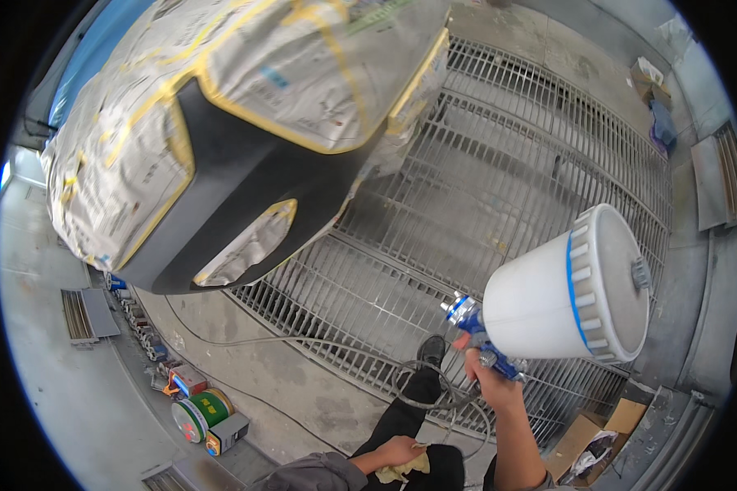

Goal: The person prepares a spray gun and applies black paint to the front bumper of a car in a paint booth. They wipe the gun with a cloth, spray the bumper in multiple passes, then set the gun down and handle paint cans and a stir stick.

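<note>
My right hand (496, 383) is wrapped around the grip of a blue and silver spray gun (464, 314). On the gun sits a large white paint cup (528, 299) with a ribbed lid and a blue band below it; the gun's nozzle points left, toward the car. Low down by my leg, my left hand (398, 452) is closed on a crumpled pale yellow cloth (407, 468). Ahead to the left is a car's dark grey bumper (250, 168), apart from the gun. Masking paper (278, 78) edged with yellow tape surrounds it, and another masked patch fills its lower opening.
A hose (303, 338) runs across the floor and coils near my foot. Metal grating (499, 188) covers much of the floor. A green can (202, 413) and small boxes stand at lower left, and an open cardboard box (577, 442) at lower right.
</note>
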Motion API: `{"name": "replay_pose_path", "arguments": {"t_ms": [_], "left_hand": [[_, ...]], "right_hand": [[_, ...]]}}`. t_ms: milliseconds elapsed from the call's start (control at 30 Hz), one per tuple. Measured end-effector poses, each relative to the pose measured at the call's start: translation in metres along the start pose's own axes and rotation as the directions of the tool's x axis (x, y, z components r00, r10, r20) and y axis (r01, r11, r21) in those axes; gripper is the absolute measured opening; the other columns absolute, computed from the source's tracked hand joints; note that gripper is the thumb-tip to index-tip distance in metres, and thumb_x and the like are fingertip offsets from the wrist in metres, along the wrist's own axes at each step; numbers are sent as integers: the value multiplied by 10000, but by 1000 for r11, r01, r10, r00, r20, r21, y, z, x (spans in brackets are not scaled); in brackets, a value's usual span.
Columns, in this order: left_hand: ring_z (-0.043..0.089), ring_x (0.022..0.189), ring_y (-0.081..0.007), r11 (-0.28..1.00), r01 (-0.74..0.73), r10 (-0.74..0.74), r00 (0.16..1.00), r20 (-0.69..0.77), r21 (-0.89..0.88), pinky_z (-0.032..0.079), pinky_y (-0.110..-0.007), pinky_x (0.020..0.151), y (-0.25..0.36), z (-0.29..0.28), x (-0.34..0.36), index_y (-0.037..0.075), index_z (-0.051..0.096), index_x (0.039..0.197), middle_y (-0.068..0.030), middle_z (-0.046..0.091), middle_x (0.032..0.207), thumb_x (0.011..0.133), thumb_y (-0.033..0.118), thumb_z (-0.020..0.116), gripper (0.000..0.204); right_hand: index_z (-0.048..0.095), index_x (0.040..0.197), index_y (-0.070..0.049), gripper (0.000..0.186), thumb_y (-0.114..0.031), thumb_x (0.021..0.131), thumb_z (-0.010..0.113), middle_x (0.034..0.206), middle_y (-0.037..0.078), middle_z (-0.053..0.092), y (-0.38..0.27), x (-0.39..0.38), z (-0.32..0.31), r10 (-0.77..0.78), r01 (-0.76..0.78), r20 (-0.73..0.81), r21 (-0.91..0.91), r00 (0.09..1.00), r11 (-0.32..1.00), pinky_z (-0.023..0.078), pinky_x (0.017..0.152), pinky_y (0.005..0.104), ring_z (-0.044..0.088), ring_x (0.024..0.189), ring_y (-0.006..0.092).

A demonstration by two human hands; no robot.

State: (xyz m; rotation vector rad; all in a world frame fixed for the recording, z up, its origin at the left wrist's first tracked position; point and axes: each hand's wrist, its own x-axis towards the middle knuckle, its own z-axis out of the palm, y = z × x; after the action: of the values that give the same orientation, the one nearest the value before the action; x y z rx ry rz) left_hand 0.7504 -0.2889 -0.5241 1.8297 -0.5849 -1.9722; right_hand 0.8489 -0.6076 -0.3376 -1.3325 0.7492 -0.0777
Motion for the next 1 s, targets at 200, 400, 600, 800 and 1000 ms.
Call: {"name": "replay_pose_path", "arguments": {"t_ms": [200, 400, 600, 800, 1000], "left_hand": [[655, 916, -468, 1000, 13, -16, 991, -132, -25, 507, -535, 782, 102, -44, 36, -13, 695, 901, -267, 691, 875, 992, 472, 590, 505], [651, 922, -475, 1000, 13, -14, 981, -191, -5, 503, -533, 779, 188, -88, 100, 12, 693, 950, -259, 692, 898, 996, 469, 583, 473], [672, 870, -430, 992, 128, -127, 936, -327, -19, 507, -496, 749, 321, -173, 190, 15, 698, 984, -237, 695, 872, 997, 488, 570, 491], [680, 755, -291, 986, -13, -58, 904, -423, -163, 512, -398, 696, 502, -213, 251, 22, 699, 972, -167, 698, 825, 1003, 461, 602, 451], [682, 930, -439, 984, -48, -15, 936, -351, -172, 535, -472, 767, 630, -251, 304, 55, 706, 1054, -211, 719, 934, 1003, 423, 592, 388]], "right_hand": [[608, 969, -20, 89, -83, 965, 670, 793, 43, 619, -14, 68, -78, -16, 37, -171, 115, 985, 993, 435, 514, 282, 545, 576, 116], [560, 1009, -18, 114, -39, 958, 659, 776, 51, 573, -46, 138, -156, -53, 105, -239, 211, 970, 972, 427, 476, 280, 555, 560, 136], [586, 1060, -14, 122, -62, 960, 637, 837, 57, 603, -72, 239, -283, -205, 218, -179, 57, 962, 974, 432, 512, 267, 522, 590, 113], [636, 1099, -29, 152, -140, 997, 620, 775, 20, 574, -132, 356, -414, -326, 325, -168, -34, 930, 945, 390, 542, 264, 497, 623, 90], [668, 1070, -25, 137, -108, 988, 598, 803, -3, 591, -177, 470, -493, -283, 281, -69, -35, 957, 959, 411, 583, 263, 487, 645, 79]]}}
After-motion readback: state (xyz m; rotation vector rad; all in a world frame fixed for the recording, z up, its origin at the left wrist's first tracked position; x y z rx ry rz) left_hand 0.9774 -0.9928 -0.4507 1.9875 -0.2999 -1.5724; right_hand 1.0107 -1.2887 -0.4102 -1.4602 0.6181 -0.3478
